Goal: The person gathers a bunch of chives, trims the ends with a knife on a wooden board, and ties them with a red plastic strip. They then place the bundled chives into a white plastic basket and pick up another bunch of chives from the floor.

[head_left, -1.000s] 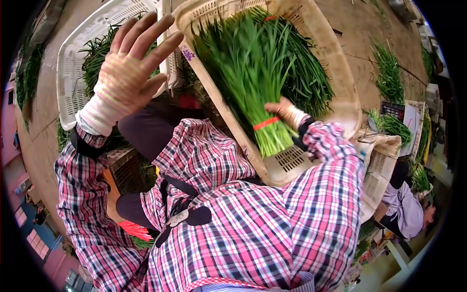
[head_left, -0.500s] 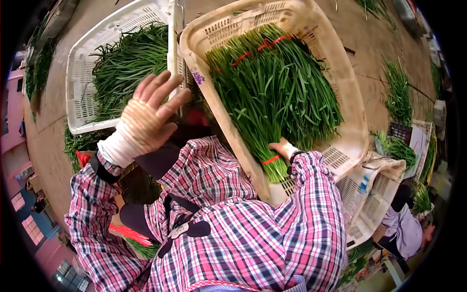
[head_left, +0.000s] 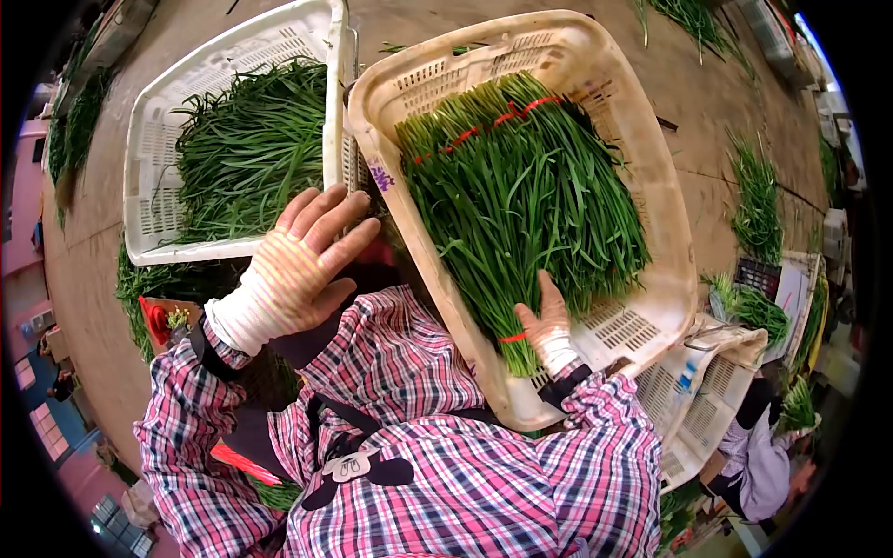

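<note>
Bundles of garlic chives (head_left: 530, 205) tied with red bands lie packed in a cream plastic basket (head_left: 672, 232). At the basket's near end, one bundle (head_left: 518, 353) has its pale cut stems and red band toward me. Right beside those stems is my right hand (head_left: 549, 321), thumb and fingers apart, resting against the bundle without gripping it. My left hand (head_left: 302, 256), wrapped in pale bandage-like cloth, hovers empty with fingers stretched out above my lap, near the corner of a white basket (head_left: 333, 102). Loose garlic chives (head_left: 251, 153) fill that white basket.
Red ties (head_left: 249, 462) lie low at my left side. Another crate (head_left: 702, 395) with a pale sheet over it stands at the right. Greens (head_left: 758, 205) lie on the floor (head_left: 712, 121) farther right. A person in a light top (head_left: 765, 465) is at the lower right.
My right hand has loosened from the bundle's stems and spread its fingers. My left hand has shifted right and slightly lower, still stretched out. The view has tilted slightly.
</note>
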`<move>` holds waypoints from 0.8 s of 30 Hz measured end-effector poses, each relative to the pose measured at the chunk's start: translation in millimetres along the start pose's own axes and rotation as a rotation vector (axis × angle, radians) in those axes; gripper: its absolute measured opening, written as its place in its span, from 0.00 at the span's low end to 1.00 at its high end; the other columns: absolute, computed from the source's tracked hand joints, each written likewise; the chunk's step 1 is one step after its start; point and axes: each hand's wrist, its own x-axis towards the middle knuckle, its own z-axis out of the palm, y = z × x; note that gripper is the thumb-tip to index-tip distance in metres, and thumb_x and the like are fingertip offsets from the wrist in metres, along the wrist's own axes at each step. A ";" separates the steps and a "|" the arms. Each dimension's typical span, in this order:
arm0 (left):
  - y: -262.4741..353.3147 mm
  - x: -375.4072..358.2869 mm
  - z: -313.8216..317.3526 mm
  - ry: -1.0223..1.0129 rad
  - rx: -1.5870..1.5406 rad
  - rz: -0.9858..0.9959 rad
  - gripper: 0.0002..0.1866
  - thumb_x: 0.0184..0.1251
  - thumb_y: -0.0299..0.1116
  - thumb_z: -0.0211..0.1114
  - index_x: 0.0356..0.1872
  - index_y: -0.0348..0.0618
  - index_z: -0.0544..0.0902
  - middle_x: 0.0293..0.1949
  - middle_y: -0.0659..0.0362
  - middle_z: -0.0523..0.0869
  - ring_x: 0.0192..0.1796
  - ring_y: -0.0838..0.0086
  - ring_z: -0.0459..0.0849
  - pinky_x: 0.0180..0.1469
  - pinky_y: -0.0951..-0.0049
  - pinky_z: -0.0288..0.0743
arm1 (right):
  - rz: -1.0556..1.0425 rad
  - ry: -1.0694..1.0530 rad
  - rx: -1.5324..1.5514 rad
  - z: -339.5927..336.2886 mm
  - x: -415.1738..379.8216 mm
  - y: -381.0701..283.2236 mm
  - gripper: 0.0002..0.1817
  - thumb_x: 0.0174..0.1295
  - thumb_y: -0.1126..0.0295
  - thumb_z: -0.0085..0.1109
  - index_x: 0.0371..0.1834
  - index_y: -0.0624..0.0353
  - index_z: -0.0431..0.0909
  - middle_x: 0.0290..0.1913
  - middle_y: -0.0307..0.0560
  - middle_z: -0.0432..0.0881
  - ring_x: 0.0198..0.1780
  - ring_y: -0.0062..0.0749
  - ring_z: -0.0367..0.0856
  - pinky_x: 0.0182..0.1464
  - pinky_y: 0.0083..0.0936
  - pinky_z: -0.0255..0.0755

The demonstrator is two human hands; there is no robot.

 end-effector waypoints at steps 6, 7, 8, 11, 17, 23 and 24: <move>6.9 4.7 4.5 0.034 -0.053 0.045 0.40 0.36 0.32 0.72 0.61 0.43 0.73 0.63 0.48 0.72 0.67 0.49 0.70 0.70 0.45 0.63 | -0.407 -0.220 -0.703 44.2 71.5 -88.1 0.43 0.56 0.46 0.62 0.76 0.45 0.60 0.79 0.53 0.53 0.79 0.52 0.45 0.76 0.62 0.27; 8.6 7.8 0.5 0.023 -0.111 0.024 0.40 0.36 0.32 0.72 0.61 0.44 0.73 0.63 0.49 0.73 0.66 0.50 0.71 0.69 0.46 0.63 | -0.372 -0.255 -0.785 55.3 87.7 -90.9 0.43 0.57 0.45 0.61 0.76 0.44 0.60 0.79 0.52 0.52 0.79 0.51 0.45 0.75 0.66 0.26; 10.7 7.0 -1.2 0.097 -0.153 0.023 0.38 0.39 0.31 0.70 0.61 0.44 0.73 0.63 0.50 0.73 0.67 0.52 0.71 0.69 0.46 0.63 | -0.288 -0.317 -0.829 63.6 98.2 -86.0 0.42 0.58 0.44 0.59 0.76 0.44 0.60 0.79 0.52 0.51 0.80 0.51 0.44 0.74 0.70 0.24; 14.3 -16.3 5.7 0.211 -0.206 0.001 0.36 0.45 0.32 0.69 0.63 0.43 0.72 0.64 0.48 0.73 0.68 0.51 0.70 0.70 0.48 0.61 | -0.206 -0.327 -0.935 52.0 91.9 -82.4 0.43 0.58 0.47 0.59 0.77 0.45 0.58 0.80 0.50 0.51 0.79 0.48 0.46 0.74 0.70 0.24; 39.9 -122.6 3.1 0.315 -0.418 -0.204 0.38 0.51 0.37 0.69 0.67 0.43 0.68 0.68 0.47 0.69 0.70 0.48 0.67 0.70 0.47 0.60 | -0.082 -0.308 -1.180 44.6 76.0 -25.7 0.41 0.59 0.48 0.57 0.77 0.41 0.57 0.80 0.43 0.48 0.80 0.43 0.45 0.72 0.70 0.39; 24.5 -253.0 22.5 0.476 -0.402 -0.639 0.34 0.53 0.35 0.69 0.64 0.38 0.72 0.65 0.46 0.73 0.68 0.50 0.69 0.69 0.53 0.64 | 0.156 -0.569 -1.063 -30.3 99.4 -192.8 0.38 0.57 0.50 0.63 0.70 0.51 0.67 0.60 0.61 0.78 0.60 0.50 0.78 0.59 0.40 0.73; 32.9 -281.8 25.8 0.504 -0.396 -0.753 0.34 0.54 0.36 0.69 0.64 0.38 0.72 0.64 0.45 0.73 0.68 0.50 0.69 0.70 0.54 0.64 | 0.083 -0.513 -1.090 -33.4 108.3 -219.9 0.36 0.58 0.55 0.63 0.71 0.52 0.66 0.60 0.60 0.78 0.60 0.49 0.79 0.59 0.39 0.73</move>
